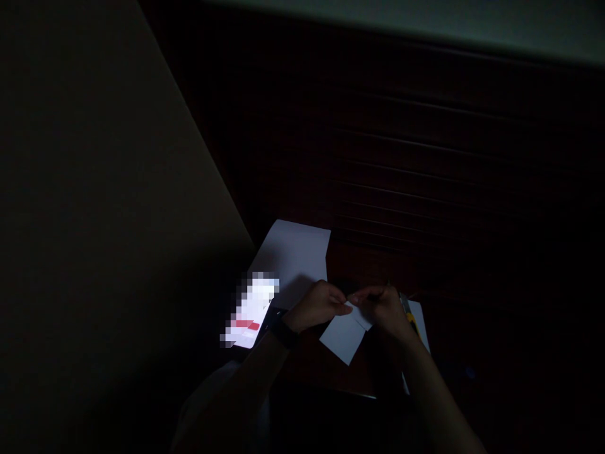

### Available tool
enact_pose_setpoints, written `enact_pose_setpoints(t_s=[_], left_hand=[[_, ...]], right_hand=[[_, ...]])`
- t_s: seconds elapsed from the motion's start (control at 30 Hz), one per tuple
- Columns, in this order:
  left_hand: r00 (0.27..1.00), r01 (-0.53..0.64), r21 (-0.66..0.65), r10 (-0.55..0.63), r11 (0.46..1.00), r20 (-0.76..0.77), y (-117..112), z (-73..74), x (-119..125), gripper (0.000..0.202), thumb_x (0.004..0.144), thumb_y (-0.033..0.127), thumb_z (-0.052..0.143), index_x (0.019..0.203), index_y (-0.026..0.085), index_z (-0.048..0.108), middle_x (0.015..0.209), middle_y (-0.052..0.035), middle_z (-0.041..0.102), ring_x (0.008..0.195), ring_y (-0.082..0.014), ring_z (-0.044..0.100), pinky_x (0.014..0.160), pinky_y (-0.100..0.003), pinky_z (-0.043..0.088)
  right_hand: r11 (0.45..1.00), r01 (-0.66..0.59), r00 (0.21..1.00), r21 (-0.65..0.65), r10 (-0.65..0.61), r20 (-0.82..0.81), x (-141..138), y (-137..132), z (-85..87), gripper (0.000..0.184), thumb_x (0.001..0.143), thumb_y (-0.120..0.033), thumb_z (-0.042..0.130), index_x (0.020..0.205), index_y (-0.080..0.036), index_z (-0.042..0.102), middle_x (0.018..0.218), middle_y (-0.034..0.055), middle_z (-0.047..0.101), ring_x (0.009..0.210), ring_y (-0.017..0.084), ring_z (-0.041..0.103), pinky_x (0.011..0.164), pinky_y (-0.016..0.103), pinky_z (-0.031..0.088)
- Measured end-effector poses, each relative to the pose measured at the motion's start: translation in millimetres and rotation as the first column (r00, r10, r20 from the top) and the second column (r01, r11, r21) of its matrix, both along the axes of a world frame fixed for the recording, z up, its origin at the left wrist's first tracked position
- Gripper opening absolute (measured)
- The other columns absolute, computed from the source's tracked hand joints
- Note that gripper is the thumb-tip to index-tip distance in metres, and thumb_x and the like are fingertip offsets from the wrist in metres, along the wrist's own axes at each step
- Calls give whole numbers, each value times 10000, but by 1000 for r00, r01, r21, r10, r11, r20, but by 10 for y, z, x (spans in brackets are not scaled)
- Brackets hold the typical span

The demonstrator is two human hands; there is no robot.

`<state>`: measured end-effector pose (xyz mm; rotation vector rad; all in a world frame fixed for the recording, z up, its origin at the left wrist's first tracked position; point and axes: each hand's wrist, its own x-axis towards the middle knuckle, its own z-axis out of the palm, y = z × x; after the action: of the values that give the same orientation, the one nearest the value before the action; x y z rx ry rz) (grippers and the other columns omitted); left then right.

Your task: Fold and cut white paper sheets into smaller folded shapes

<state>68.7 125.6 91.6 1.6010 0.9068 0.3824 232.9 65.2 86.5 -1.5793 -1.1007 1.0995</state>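
Observation:
A small white sheet of paper (343, 339) hangs tilted between my hands over the dark table. My left hand (322, 305), with a dark band on its wrist, pinches the paper's upper edge with thumb and fingers. Close beside it, fingertips nearly touching, my right hand (382, 310) is closed on the same paper near its top corner. A line near the right hand could be a fold or a second piece; I cannot tell which. Dim light hides the finer finger details.
A larger white sheet (300, 252) lies behind my left hand. A brightly lit, blurred-out screen (253, 309) stands left. Right of my right hand are a yellow-handled tool (409, 315), perhaps a cutter, and more white paper (419, 315). A pale wall (94, 157) rises at left.

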Motion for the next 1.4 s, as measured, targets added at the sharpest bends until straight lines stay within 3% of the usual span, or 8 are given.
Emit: enact_pose_setpoints(t_s=[0.27, 0.47, 0.7, 1.0, 1.23, 1.4], left_hand=[[997, 43, 42, -45, 998, 57, 10, -38, 7, 222, 701, 353, 616, 680, 141, 680, 623, -17, 641, 560, -132, 540, 500, -212, 340], [996, 64, 119, -70, 991, 50, 20, -27, -7, 225, 726, 339, 598, 646, 138, 661, 617, -12, 630, 566, -129, 532, 496, -206, 332], [999, 29, 65, -31, 998, 31, 9, -25, -2, 219, 702, 344, 621, 713, 134, 683, 704, -43, 677, 647, -158, 592, 545, -219, 391], [999, 16, -9, -16, 1000, 40, 17, 54, -30, 199, 687, 321, 636, 713, 130, 686, 695, -39, 672, 646, -149, 587, 538, -215, 394], [998, 0, -137, 8, 991, 56, 43, 177, -69, 253, 658, 366, 672, 648, 114, 651, 531, 6, 563, 460, -78, 448, 436, -196, 299], [995, -33, -175, 49, 984, 83, 40, 244, -88, 256, 649, 360, 689, 607, 119, 617, 486, 32, 501, 436, -64, 409, 422, -192, 282]], right_hand=[[999, 28, 996, 31, -30, 84, 9, 15, 57, 181, 629, -354, 681, 677, -183, 711, 678, 61, 693, 609, 195, 606, 517, 272, 429], [999, -22, 998, 38, 20, 53, 21, 12, 16, 228, 661, -387, 678, 715, -167, 702, 697, 60, 692, 620, 180, 601, 545, 266, 428], [1000, 17, 997, 21, -18, 68, 7, 19, -26, 243, 670, -391, 673, 713, -154, 711, 677, 62, 694, 584, 167, 592, 508, 246, 410], [999, -32, 985, -21, 35, 166, 45, -18, 112, 229, 672, -386, 678, 689, -161, 720, 592, 31, 664, 493, 124, 525, 434, 210, 352], [996, -78, 990, -52, 83, 115, 66, -30, 177, 280, 683, -424, 662, 650, -150, 708, 554, 23, 636, 469, 117, 506, 428, 212, 346], [998, -25, 989, -50, 32, 142, 58, -38, 211, 284, 695, -427, 649, 660, -152, 711, 549, 19, 627, 468, 113, 499, 408, 202, 319]])
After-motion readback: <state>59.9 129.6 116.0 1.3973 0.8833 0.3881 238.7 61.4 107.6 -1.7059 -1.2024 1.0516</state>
